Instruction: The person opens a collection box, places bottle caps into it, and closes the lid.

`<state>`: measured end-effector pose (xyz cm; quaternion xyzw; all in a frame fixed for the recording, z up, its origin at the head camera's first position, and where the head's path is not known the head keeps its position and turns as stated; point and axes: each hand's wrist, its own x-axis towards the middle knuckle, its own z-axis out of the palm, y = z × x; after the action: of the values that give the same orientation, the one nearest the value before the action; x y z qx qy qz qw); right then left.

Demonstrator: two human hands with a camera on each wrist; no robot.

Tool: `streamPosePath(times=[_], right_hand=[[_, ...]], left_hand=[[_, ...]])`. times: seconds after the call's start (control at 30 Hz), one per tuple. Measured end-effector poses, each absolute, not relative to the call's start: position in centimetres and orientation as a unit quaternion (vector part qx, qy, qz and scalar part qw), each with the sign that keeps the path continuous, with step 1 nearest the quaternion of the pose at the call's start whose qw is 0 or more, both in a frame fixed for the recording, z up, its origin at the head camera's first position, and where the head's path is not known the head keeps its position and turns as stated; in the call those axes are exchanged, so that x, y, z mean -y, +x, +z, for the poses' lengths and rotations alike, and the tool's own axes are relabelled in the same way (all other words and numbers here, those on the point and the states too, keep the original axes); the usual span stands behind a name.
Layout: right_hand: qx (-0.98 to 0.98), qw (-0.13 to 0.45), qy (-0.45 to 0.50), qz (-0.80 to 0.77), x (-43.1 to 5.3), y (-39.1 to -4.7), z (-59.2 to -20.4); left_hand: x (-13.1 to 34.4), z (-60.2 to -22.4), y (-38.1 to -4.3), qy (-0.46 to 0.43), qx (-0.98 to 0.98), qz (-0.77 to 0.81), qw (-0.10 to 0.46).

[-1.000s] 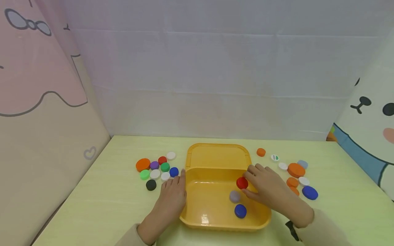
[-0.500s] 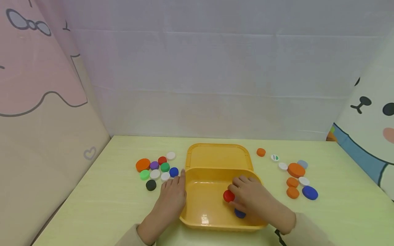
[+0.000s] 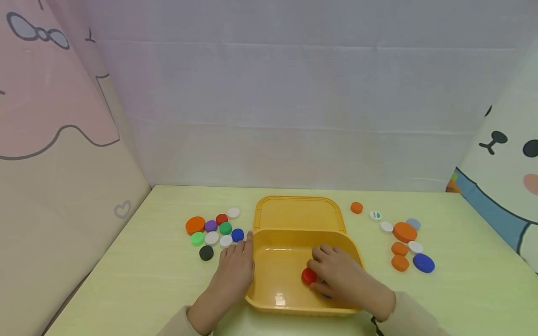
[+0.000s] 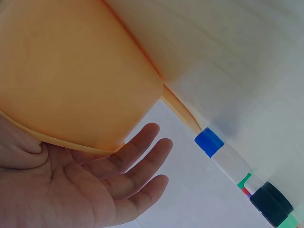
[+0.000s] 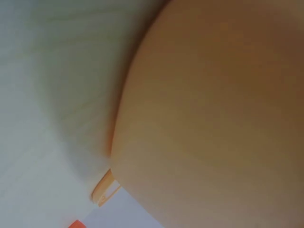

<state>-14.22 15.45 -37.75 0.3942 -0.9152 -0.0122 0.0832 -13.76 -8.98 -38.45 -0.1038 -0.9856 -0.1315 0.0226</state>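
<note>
In the head view, a yellow plastic box (image 3: 277, 266) stands on the table with its yellow lid (image 3: 298, 212) behind it. My left hand (image 3: 236, 268) holds the box's left rim; in the left wrist view the thumb is at the rim and the other fingers lie loosely extended outside. My right hand (image 3: 338, 273) reaches inside the box and pinches a red bottle cap (image 3: 308, 276) between thumb and fingers, low over the floor. A blue cap (image 3: 326, 294) shows partly beneath that hand. The right wrist view shows the box's outer wall (image 5: 204, 118), hiding the hand.
Left of the box lies a cluster of several caps, including an orange cap (image 3: 195, 225) and a black cap (image 3: 206, 253). Several more are scattered on the right, among them a large blue cap (image 3: 423, 263). A curtain (image 3: 294, 116) hangs behind the table.
My right hand has moved left and nearer, deeper into the box, with the red cap. It now covers the pale cap and most of the blue one. The left hand stays put.
</note>
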Motion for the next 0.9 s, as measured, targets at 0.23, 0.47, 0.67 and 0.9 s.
streamPosePath(times=[0.23,0.47,0.67,0.9], right_hand=[[0.916,0.079,0.393,-0.014,-15.4,-14.2,-38.0],[0.916,0.076,0.393,-0.019,-15.4,-14.2,-38.0],[0.92,0.066,0.386,-0.013,-15.4,-14.3,-37.8],[0.918,0.102,0.383,-0.024,-15.8,-14.5,-37.0]], left_hand=[[9.0,-38.5,-13.7,-0.107,0.986,-0.129,0.024],[9.0,-38.6,-13.7,-0.105,0.986,-0.128,0.021],[9.0,-38.5,-13.7,-0.104,0.986,-0.129,0.022],[9.0,-38.5,-13.7,-0.105,0.986,-0.13,0.024]])
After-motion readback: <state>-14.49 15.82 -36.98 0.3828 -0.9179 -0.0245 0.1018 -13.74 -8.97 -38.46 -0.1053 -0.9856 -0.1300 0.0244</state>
